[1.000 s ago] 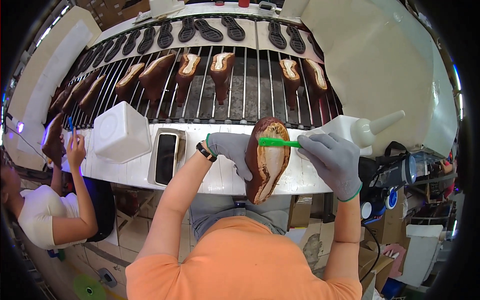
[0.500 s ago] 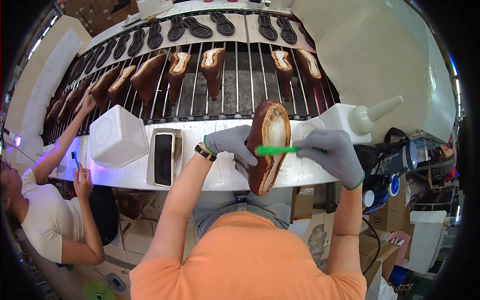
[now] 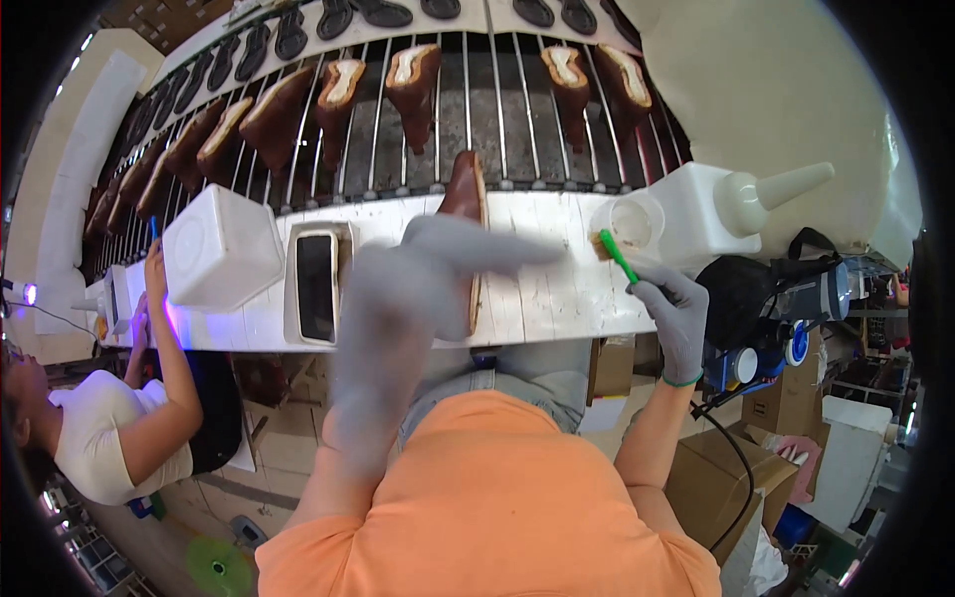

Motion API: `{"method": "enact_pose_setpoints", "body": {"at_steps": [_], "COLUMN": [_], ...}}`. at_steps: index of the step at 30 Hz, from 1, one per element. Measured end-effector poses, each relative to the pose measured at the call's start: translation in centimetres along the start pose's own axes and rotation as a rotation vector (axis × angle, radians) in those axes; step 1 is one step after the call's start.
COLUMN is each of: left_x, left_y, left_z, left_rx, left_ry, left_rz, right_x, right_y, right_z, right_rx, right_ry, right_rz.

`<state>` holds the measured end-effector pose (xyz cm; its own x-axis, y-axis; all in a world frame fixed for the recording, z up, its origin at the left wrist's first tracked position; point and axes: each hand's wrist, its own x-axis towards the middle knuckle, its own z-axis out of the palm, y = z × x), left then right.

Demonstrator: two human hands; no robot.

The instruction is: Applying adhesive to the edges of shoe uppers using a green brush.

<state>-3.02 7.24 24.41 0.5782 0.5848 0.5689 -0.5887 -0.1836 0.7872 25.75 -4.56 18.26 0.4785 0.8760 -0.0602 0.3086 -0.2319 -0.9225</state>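
My right hand point(image 3: 676, 316), in a grey glove, pinches a green-handled brush point(image 3: 619, 257). Its brown bristle end is at the left rim of a round whitish cup point(image 3: 637, 221). My left hand point(image 3: 418, 274), gloved too, is smeared by motion, with a finger stretched toward the right. Behind it is a brown leather shoe upper point(image 3: 464, 187) with its sole edge turned to the right. That hand covers the shoe's middle, so whether it grips the shoe is hidden.
A white bottle with a long nozzle point(image 3: 726, 204) lies right of the cup. A white block-shaped container point(image 3: 221, 254) and a phone in a box point(image 3: 318, 289) are left. Beyond, shoe uppers point(image 3: 413, 85) rest on a metal roller rack point(image 3: 468, 119). A co-worker point(image 3: 119, 428) sits left.
The brush has left the shoe's underside and moved right to the cup. My left hand has become blurred and the shoe has turned edge-on, further left. The whole view has shifted.
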Motion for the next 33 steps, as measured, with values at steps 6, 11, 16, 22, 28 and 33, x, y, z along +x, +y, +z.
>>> {"method": "enact_pose_setpoints", "body": {"at_steps": [6, 11, 16, 22, 28, 33], "left_x": [-0.3, -0.5, -0.6, -0.9, -1.0, -0.3], "left_y": [4.9, 5.5, 6.0, 6.3, 6.8, 7.3], "left_z": [0.8, 0.9, 0.2, 1.3, 2.6, 2.0], "left_rx": [-0.197, -0.172, -0.175, -0.137, -0.118, -0.141], "left_ry": [-0.201, -0.172, -0.146, -0.193, -0.256, -0.286], "left_rz": [0.207, 0.239, 0.267, 0.261, 0.273, 0.212], "right_x": [-0.9, -1.6, -1.1, 1.4, 3.4, 4.4], "right_y": [1.6, 2.4, 3.9, 5.7, 4.8, 4.4], "right_z": [0.5, -0.3, -0.9, 0.0, 1.6, 2.2], "right_rx": [0.022, 0.018, -0.090, -0.711, -1.107, -1.238], "right_ry": [0.072, 0.135, 0.235, 0.363, 0.290, 0.214], "right_rz": [0.025, 0.057, 0.095, -0.063, 0.067, 0.122]}}
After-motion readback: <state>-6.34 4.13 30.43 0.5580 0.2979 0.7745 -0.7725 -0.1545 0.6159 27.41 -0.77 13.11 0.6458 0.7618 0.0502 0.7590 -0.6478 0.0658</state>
